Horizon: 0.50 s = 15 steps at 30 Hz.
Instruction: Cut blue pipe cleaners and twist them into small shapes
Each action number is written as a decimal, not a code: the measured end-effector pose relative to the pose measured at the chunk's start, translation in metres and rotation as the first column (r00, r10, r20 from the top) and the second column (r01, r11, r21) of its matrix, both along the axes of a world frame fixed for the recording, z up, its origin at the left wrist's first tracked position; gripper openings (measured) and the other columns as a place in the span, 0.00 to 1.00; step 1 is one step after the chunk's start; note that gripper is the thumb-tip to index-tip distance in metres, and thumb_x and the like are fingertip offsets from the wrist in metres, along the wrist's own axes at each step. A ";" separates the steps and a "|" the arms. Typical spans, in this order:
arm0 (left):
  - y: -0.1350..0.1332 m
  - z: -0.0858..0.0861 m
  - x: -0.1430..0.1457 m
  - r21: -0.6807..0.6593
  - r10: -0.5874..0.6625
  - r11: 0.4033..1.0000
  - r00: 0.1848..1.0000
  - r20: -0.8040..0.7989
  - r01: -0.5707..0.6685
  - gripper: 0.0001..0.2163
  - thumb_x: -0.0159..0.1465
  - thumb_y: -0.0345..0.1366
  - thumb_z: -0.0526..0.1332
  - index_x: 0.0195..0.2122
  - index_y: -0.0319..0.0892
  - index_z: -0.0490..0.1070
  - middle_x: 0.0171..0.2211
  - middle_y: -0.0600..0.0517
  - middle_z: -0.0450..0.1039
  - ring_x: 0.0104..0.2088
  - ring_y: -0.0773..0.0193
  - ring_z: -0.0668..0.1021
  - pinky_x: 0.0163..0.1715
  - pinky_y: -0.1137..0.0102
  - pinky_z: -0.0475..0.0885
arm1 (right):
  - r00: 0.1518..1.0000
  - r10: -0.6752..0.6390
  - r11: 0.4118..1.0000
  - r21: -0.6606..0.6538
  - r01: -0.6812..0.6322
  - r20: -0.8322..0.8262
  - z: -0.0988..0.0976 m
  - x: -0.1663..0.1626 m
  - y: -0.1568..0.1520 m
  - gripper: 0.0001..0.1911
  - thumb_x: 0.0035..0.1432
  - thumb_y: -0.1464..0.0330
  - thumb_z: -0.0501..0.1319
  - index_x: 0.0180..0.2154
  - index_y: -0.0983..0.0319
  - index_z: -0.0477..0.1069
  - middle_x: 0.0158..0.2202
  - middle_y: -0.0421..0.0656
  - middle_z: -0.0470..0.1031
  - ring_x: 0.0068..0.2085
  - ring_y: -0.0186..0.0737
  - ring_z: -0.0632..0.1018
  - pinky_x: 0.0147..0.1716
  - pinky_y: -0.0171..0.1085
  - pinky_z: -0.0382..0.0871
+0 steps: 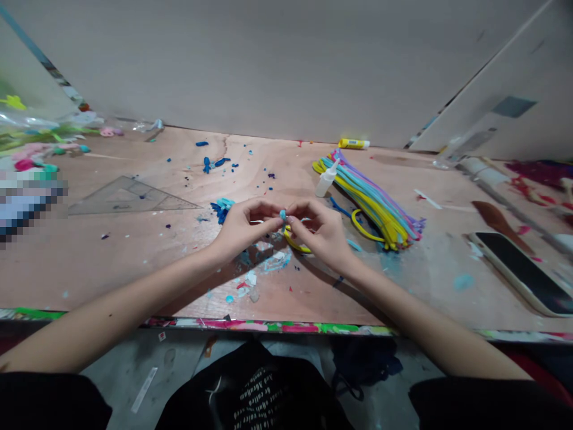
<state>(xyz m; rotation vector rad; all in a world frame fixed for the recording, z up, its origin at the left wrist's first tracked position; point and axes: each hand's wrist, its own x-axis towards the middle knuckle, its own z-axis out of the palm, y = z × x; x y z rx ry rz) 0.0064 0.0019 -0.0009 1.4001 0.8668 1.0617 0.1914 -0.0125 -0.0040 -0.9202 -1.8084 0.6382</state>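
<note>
Over the middle of the table, my left hand and my right hand meet, both with thumb and fingers pinched together. A small light-blue piece sits between the fingertips of both; its exact kind is too small to make out. Just below the right fingers, a yellow loop of fuzzy stem shows, partly hidden by the hand. Behind my left hand lies a bunch of blue pieces. To the right of my right hand rests a bundle of pipe cleaners in yellow, light blue and purple.
A white squeeze bottle stands against the bundle, with a yellow glue stick by the wall. A clear set square lies left. At right are a phone and a brown wooden tool. Blue scraps dot the table.
</note>
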 end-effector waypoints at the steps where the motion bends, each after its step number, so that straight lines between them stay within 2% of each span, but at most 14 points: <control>1: 0.000 0.000 0.000 -0.013 -0.003 1.000 1.000 0.011 0.003 0.12 0.55 0.36 0.72 0.38 0.39 0.77 0.34 0.51 0.79 0.32 0.66 0.79 0.35 0.69 0.75 | 0.999 -0.030 0.999 0.042 0.028 0.039 0.001 0.000 0.000 0.01 0.61 0.71 0.61 0.36 0.61 0.71 0.32 0.40 0.76 0.31 0.33 0.76 0.31 0.33 0.71; 9: -0.002 -0.002 0.000 -0.021 0.007 1.000 1.000 0.004 -0.007 0.11 0.55 0.36 0.72 0.38 0.39 0.77 0.36 0.49 0.80 0.34 0.64 0.81 0.33 0.70 0.76 | 0.965 -0.170 0.958 0.264 0.114 0.201 0.002 -0.001 -0.004 0.02 0.58 0.73 0.61 0.34 0.61 0.71 0.28 0.39 0.75 0.28 0.34 0.76 0.29 0.33 0.68; 15: -0.004 -0.001 0.002 -0.054 0.000 0.999 0.999 0.033 0.002 0.10 0.55 0.36 0.71 0.37 0.38 0.77 0.36 0.49 0.81 0.33 0.65 0.81 0.32 0.70 0.78 | 0.947 -0.210 0.928 0.355 0.115 0.243 0.003 0.000 -0.005 0.02 0.59 0.74 0.62 0.34 0.62 0.71 0.29 0.39 0.76 0.28 0.33 0.75 0.30 0.33 0.68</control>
